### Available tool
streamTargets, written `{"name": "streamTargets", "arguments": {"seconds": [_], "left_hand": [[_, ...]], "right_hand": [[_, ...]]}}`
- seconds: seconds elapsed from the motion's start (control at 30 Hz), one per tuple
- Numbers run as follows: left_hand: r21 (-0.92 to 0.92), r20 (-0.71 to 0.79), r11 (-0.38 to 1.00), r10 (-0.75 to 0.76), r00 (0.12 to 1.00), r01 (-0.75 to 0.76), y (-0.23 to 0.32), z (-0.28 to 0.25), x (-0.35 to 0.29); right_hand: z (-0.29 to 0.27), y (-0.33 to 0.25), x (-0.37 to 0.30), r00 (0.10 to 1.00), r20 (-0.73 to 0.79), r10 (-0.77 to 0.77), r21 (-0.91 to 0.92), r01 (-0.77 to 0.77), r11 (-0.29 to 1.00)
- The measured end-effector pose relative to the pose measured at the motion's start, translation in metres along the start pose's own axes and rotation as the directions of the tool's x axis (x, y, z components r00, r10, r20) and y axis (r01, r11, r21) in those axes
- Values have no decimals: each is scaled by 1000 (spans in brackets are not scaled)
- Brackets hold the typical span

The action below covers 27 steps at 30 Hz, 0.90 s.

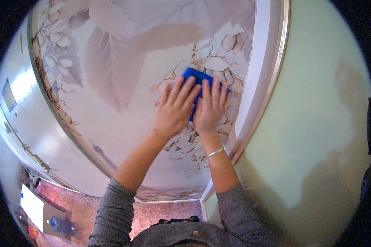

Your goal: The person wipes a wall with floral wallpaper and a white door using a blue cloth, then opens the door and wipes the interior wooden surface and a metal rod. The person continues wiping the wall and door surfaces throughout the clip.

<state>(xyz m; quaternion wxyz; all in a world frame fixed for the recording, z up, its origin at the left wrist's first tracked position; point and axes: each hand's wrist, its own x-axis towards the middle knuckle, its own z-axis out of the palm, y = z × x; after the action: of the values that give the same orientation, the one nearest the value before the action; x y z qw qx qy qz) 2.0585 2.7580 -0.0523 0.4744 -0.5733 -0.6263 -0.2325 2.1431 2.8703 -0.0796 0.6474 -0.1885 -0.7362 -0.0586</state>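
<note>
A flat, blue, square-cornered pad (197,73), either a folded cloth or a sponge, lies tilted against the wall covering (123,111), which has a pale leaf and flower print. My left hand (174,108) rests flat over the pad's left part, fingers stretched upward. Beside it, my right hand (210,108) presses on the pad's right part with its fingers straight and slightly spread. Both hands cover much of the pad, and its blue shows above, between and below them. A thin bracelet circles my right wrist.
A white and gold-edged trim (272,70) borders the printed panel on the right, with a pale green wall (317,107) beyond. To the left stands a glossy white door (41,111) with a handle. Low on the left, a white board (31,208) and a clear blue-tinted container (61,225) appear.
</note>
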Motion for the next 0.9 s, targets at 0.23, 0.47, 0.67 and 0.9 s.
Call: {"name": "streamTargets", "arguments": {"seconds": [0.23, 0.47, 0.67, 0.9], "left_hand": [[-8, 116, 1000, 22, 993, -21, 55, 42, -53], [75, 143, 977, -209, 967, 200, 25, 48, -173], [110, 65, 947, -309, 949, 301, -39, 26, -230], [133, -80, 942, -299, 951, 307, -110, -5, -249]], "right_hand": [[-13, 44, -97, 1000, 1, 29, -90, -29, 996], [27, -11, -191, 989, 129, -78, 220, 48, 974], [58, -83, -198, 960, 234, -151, 221, 99, 970], [89, -165, -172, 966, 161, -202, 187, 171, 967]]}}
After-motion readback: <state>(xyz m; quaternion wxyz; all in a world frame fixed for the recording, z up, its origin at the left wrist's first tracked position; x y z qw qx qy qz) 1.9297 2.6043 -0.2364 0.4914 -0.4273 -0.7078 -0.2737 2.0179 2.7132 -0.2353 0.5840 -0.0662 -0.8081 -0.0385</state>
